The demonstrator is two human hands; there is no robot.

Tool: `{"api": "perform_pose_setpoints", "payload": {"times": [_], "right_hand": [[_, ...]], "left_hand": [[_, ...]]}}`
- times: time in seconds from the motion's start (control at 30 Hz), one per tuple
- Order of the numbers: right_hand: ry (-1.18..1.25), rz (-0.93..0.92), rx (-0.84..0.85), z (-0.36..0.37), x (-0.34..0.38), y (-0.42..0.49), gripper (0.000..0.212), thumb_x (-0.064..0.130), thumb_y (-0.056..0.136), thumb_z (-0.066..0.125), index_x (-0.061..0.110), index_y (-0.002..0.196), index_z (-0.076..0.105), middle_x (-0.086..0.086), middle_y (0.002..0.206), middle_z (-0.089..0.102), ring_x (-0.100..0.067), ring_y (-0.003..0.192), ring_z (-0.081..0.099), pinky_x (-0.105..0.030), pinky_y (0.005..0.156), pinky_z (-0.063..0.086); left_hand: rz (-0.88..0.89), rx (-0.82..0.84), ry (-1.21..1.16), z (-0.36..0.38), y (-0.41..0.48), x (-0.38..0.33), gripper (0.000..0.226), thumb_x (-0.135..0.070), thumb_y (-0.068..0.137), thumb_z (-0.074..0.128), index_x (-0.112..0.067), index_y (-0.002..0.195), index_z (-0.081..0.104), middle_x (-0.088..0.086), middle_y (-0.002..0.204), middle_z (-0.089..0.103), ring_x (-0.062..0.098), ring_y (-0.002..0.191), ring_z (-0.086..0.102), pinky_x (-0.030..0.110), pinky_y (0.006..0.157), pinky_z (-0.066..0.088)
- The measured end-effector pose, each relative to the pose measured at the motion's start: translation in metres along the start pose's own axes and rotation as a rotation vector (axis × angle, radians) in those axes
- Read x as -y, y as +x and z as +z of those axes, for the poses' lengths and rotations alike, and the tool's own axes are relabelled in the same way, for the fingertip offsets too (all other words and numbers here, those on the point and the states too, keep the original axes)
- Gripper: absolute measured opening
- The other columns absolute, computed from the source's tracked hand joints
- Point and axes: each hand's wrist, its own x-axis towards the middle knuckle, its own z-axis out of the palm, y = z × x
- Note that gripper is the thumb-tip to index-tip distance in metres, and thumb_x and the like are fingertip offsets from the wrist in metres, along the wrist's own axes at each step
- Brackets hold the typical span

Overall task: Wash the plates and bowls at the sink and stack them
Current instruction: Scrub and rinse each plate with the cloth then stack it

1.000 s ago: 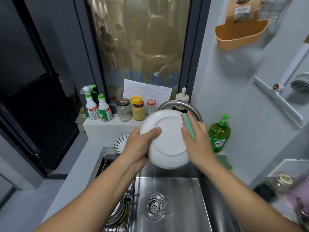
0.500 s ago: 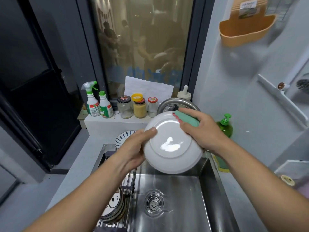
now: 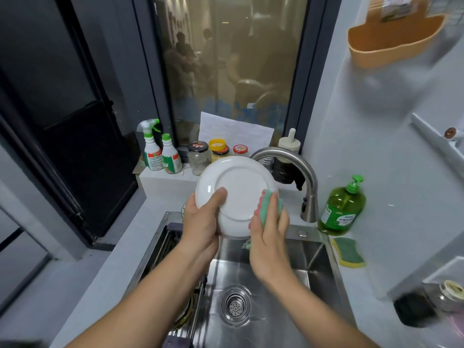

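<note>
Your left hand (image 3: 200, 227) grips plate (image 3: 238, 187), right hand (image 3: 270, 242) clamps sponge (image 3: 266, 209) on it, over steel sink (image 3: 276, 310); grey tabletop (image 3: 105, 272), window (image 3: 226, 71) upper centre.

Plate (image 3: 238, 192): plain white. Sponge (image 3: 263, 209): pink w/ green back. Soap bottle (image 3: 341, 209): clear green, green pump, green-white label. Scourer (image 3: 349, 252): dark green on yellow. Sink (image 3: 276, 310) & tap (image 3: 296, 164): silver steel. Spray bottles (image 3: 150, 151): white, green caps. Jar lids (image 3: 217, 144): black, yellow, red. Wall holder (image 3: 391, 46): orange. Desk (image 3: 113, 259): pale grey.

Pale grey wall (image 3: 376, 109) beside a dark-framed window (image 3: 226, 71) with dim reflections
</note>
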Motion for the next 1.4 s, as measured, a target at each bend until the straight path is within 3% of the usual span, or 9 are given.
{"api": "perform_pose_setpoints", "payload": {"times": [0.23, 0.37, 0.5, 0.63, 0.73, 0.87, 0.97, 1.23, 1.4], "right_hand": [[0.749, 0.532, 0.088, 0.007, 0.004, 0.049, 0.055, 0.061, 0.099, 0.038, 0.027, 0.142, 0.046, -0.008, 0.124, 0.068, -0.027, 0.111, 0.066, -0.052, 0.103, 0.049], [0.912, 0.723, 0.326, 0.002, 0.019, 0.072, 0.067, 0.066, 0.097, 0.034, 0.015, 0.122, 0.068, -0.017, 0.116, 0.072, -0.035, 0.110, 0.066, -0.053, 0.103, 0.046], [0.914, 0.834, 0.365, 0.021, 0.011, 0.090, 0.043, 0.039, 0.098, 0.049, 0.004, 0.119, 0.063, -0.022, 0.099, 0.071, -0.035, 0.083, 0.070, -0.049, 0.072, 0.059], [0.816, 0.825, 0.286, 0.056, -0.006, 0.101, 0.029, 0.010, 0.097, 0.043, 0.002, 0.115, 0.064, -0.026, 0.096, 0.073, -0.041, 0.081, 0.069, -0.058, 0.057, 0.057], [0.597, 0.710, 0.198, 0.088, -0.019, 0.110, 0.035, 0.008, 0.097, 0.050, 0.016, 0.130, 0.059, -0.024, 0.091, 0.072, -0.034, 0.041, 0.057, -0.036, 0.032, 0.049], [0.356, 0.678, 0.140, 0.130, -0.033, 0.119, 0.028, 0.039, 0.098, 0.059, 0.032, 0.125, 0.060, -0.013, 0.100, 0.074, -0.051, 0.082, 0.069, -0.063, 0.061, 0.056], [0.020, 0.523, 0.097, 0.156, -0.045, 0.133, 0.029, 0.044, 0.101, 0.049, 0.018, 0.102, 0.063, -0.007, 0.091, 0.069, -0.033, 0.089, 0.067, -0.037, 0.079, 0.056], [-0.289, 0.612, 0.056, 0.198, -0.091, 0.191, 0.038, 0.038, 0.103, 0.041, 0.007, 0.108, 0.062, -0.017, 0.117, 0.066, -0.034, 0.108, 0.058, -0.041, 0.097, 0.045], [-0.261, 0.661, 0.109, 0.207, -0.107, 0.205, 0.024, 0.021, 0.102, 0.040, 0.012, 0.100, 0.062, -0.026, 0.111, 0.066, -0.035, 0.088, 0.062, -0.045, 0.083, 0.052]], "left_hand": [[0.214, 0.164, 0.362, -0.052, 0.001, -0.011, 0.052, -0.025, 0.072, 0.088, -0.023, 0.119, 0.065, 0.002, 0.112, 0.077, 0.025, 0.105, 0.073, 0.038, 0.082, 0.061], [0.286, 0.304, 0.515, -0.080, 0.016, -0.026, 0.047, -0.013, 0.072, 0.087, -0.029, 0.112, 0.069, -0.006, 0.106, 0.077, 0.013, 0.099, 0.072, 0.028, 0.077, 0.059], [0.344, 0.435, 0.735, -0.109, 0.042, -0.038, 0.040, -0.006, 0.073, 0.089, -0.034, 0.097, 0.073, -0.014, 0.092, 0.073, 0.004, 0.083, 0.068, 0.025, 0.069, 0.056], [0.390, 0.489, 0.938, -0.140, 0.073, -0.038, 0.070, -0.043, 0.056, 0.094, -0.040, 0.120, 0.067, -0.028, 0.130, 0.058, -0.006, 0.125, 0.051, 0.014, 0.104, 0.041], [0.061, 0.360, 0.611, -0.150, 0.097, -0.025, 0.060, -0.063, 0.076, 0.073, -0.048, 0.132, 0.057, -0.024, 0.140, 0.056, -0.008, 0.126, 0.054, 0.021, 0.107, 0.044], [-0.180, 0.146, 0.364, -0.159, 0.144, -0.002, 0.051, -0.072, 0.094, 0.049, -0.029, 0.110, 0.072, 0.001, 0.116, 0.075, 0.023, 0.115, 0.068, 0.053, 0.108, 0.049], [-0.258, 0.078, 0.453, -0.165, 0.183, 0.003, 0.047, -0.056, 0.102, 0.045, -0.030, 0.083, 0.080, -0.004, 0.089, 0.079, 0.028, 0.100, 0.072, 0.056, 0.103, 0.053], [-0.393, 0.071, 0.630, -0.175, 0.273, 0.051, 0.066, -0.081, 0.069, 0.049, -0.032, 0.113, 0.053, 0.003, 0.119, 0.066, 0.029, 0.112, 0.064, 0.058, 0.103, 0.049], [-0.316, 0.088, 0.803, -0.165, 0.294, 0.054, 0.075, -0.068, 0.084, 0.043, -0.019, 0.140, 0.054, 0.009, 0.140, 0.047, 0.030, 0.130, 0.048, 0.053, 0.113, 0.040]]}}
